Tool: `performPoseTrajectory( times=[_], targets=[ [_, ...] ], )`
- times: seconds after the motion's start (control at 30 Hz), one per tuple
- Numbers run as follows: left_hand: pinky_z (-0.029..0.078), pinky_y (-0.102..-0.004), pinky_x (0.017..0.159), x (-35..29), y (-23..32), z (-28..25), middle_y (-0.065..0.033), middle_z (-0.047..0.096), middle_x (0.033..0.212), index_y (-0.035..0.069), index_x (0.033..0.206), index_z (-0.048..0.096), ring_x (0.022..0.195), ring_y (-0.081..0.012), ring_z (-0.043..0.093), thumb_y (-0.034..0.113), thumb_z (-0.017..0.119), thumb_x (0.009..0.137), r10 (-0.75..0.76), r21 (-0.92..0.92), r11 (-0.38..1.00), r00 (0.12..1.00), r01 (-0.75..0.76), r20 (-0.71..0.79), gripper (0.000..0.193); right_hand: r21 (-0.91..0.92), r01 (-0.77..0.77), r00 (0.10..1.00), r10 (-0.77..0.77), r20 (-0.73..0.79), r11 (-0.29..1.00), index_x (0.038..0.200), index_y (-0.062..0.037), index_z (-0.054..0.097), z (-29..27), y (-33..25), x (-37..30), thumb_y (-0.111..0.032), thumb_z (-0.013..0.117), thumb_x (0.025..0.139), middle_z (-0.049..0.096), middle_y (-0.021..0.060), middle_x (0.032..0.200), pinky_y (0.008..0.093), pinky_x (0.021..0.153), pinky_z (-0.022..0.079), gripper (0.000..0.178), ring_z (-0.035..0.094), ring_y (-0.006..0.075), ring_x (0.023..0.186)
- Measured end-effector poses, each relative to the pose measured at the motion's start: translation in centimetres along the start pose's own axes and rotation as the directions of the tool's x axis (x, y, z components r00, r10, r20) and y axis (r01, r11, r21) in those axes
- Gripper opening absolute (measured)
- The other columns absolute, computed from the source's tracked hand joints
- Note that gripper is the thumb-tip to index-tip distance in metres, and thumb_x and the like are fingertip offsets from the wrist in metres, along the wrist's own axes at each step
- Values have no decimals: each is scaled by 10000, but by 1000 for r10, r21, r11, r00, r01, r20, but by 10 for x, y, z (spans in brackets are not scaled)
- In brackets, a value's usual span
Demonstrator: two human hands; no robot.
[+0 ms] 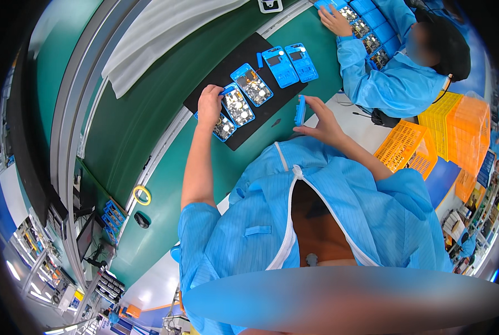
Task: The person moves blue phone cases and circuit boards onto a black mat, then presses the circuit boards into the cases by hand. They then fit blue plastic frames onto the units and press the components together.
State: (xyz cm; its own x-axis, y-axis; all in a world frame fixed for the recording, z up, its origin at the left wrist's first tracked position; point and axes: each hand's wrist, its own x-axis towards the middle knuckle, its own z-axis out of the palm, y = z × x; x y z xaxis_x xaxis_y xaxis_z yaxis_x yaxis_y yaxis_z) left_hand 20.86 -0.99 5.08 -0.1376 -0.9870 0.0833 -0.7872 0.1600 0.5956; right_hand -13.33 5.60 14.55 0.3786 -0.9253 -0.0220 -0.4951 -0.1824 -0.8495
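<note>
My left hand is closed, pinching a small blue strip at the upper end of a blue-framed circuit board. Partly under that hand lies another blue-framed board. A third framed board rests to the right. All three lie on a black mat. My right hand is raised near my body, thumb and fingers gripping a narrow blue piece; whether it is one part or a stack, I cannot tell.
Two blue housings and a loose blue strip lie at the mat's far right. A co-worker's hand reaches over a tray of boards. Orange crates stand at the right. Yellow tape and a black mouse lie left.
</note>
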Motion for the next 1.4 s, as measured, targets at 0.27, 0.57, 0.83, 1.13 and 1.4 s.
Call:
performPoseTrajectory(
  times=[0.27, 0.57, 0.83, 1.13, 1.4],
  targets=[
    [513, -406, 802, 15, -17, -1, -115, 653, 933, 33, 888, 626, 881, -325, 617, -22, 750, 669, -35, -51, 998, 990, 42, 134, 257, 23, -15, 1000, 14, 25, 1000, 1379, -57, 450, 1, -8, 5, -196, 857, 686, 518, 146, 1315, 386, 999, 437, 816, 536, 320, 1203],
    [513, -414, 829, 35, -23, -8, -144, 648, 893, 5, 919, 664, 891, -327, 635, -8, 751, 684, -79, -70, 991, 921, 114, 382, 250, 26, -20, 999, 19, 34, 999, 1384, -56, 448, 3, -10, 6, -206, 859, 680, 520, 154, 1306, 384, 994, 435, 828, 537, 322, 1191],
    [486, -437, 854, -3, -25, -1, -161, 647, 906, 2, 895, 700, 960, -353, 596, 28, 711, 729, -197, 91, 978, 973, 187, 123, 168, -8, 19, 1000, -19, 12, 1000, 1386, -54, 440, 4, -7, 8, -217, 856, 687, 516, 157, 1293, 380, 990, 438, 830, 532, 326, 1182],
    [470, -429, 879, -25, -5, 7, -144, 653, 991, 18, 966, 742, 994, -341, 563, 85, 748, 731, -227, 178, 957, 973, 231, -44, 244, -26, 51, 998, -50, 27, 998, 1377, -51, 445, 8, 4, 21, -252, 848, 704, 517, 159, 1298, 387, 993, 438, 810, 522, 331, 1197],
    [497, -406, 855, 76, 42, 3, -94, 640, 1031, 101, 982, 731, 1002, -312, 566, 89, 724, 719, 222, 92, 970, 974, -224, 32, 263, -31, -39, 997, 36, -74, 999, 1371, -43, 449, -8, 7, 20, -268, 849, 703, 535, 166, 1268, 393, 992, 440, 811, 540, 335, 1179]
  ],
)
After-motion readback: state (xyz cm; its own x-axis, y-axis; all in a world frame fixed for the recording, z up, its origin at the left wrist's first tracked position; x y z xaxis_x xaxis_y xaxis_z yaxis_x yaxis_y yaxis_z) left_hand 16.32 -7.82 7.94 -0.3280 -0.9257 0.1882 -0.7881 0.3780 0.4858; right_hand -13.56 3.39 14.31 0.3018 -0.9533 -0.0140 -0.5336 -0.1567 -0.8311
